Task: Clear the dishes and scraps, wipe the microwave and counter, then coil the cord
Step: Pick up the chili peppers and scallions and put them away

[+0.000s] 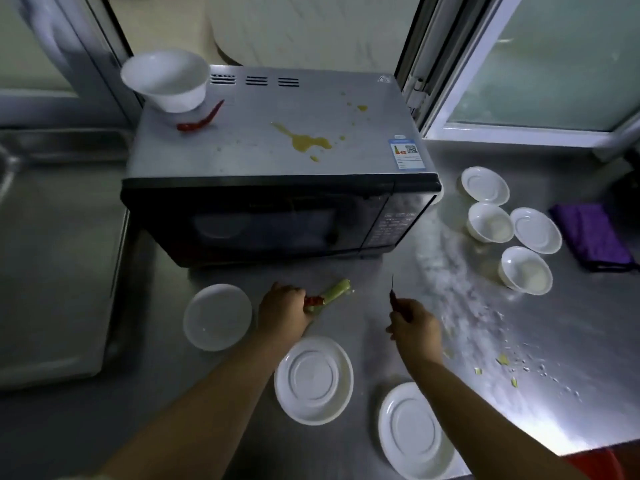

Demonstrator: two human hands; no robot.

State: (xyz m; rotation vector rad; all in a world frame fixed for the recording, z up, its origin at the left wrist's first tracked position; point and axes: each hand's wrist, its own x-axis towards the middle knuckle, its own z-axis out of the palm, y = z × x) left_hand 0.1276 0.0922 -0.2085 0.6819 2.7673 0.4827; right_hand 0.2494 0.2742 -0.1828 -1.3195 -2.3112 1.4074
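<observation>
The left hand (285, 311) has its fingers closed around a pale green vegetable stalk (335, 289) and a red chili piece (313, 301). The right hand (415, 329) pinches a thin dark red chili (393, 295), in front of the black microwave with grey top (277, 188) on the steel counter (571, 323), among the white round plates (313, 379).

Both forearms are bare up to the bottom frame edge, below the black microwave (277, 216); the left hand (284, 311) and right hand (415, 329) wear no gloves, rings or watch.
</observation>
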